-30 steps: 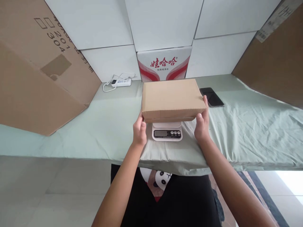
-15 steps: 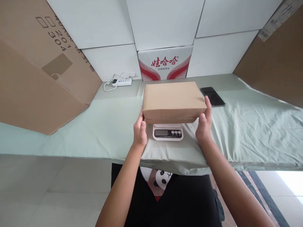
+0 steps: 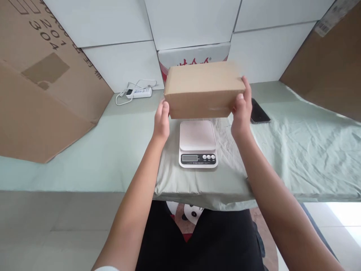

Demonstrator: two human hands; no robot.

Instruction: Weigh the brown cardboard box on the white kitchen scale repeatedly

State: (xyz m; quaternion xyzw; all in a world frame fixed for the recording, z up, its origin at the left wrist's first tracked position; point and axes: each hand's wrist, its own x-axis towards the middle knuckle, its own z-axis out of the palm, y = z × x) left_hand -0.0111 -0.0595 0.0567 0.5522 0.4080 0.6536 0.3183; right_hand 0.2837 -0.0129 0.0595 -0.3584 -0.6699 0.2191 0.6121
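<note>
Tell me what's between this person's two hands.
A cardboard box, held near its ends by the left hand and the right hand; the head view shows this.

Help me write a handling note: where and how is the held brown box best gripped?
Grip the brown box by its short ends, ideally from left and right at once, where the left hand and right hand hold it: it is wide, with no handle showing, so opposed hands should balance it.

Your left forearm (image 3: 135,199) and right forearm (image 3: 273,192) reach forward, converging. Your left hand (image 3: 161,122): thumb (image 3: 166,108) up, fingers mostly hidden, probably curled. Your right hand (image 3: 241,114): slightly higher, one finger (image 3: 246,87) extended beyond the thumb. Palms inward, both gripping.
</note>
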